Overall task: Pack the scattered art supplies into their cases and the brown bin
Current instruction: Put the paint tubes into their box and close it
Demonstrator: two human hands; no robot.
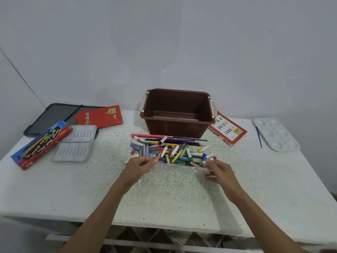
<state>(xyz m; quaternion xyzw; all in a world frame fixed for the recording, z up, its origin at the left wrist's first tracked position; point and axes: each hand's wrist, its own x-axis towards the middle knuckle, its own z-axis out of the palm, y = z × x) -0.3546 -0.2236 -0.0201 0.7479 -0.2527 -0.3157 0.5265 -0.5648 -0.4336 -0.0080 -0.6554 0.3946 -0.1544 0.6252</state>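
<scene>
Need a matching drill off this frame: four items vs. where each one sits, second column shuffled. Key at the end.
Column A
1. brown bin
2. paint palette
3. crayon pile
4. clear case

Column B
a. gripped at its ends by the left hand and right hand
b. back centre, near the wall
c. far right, beside a blue brush
d. just in front of the bin

Pairs: 1-b, 2-c, 3-d, 4-a

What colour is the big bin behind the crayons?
The bin is dark brown, best seen in the head view.
</scene>
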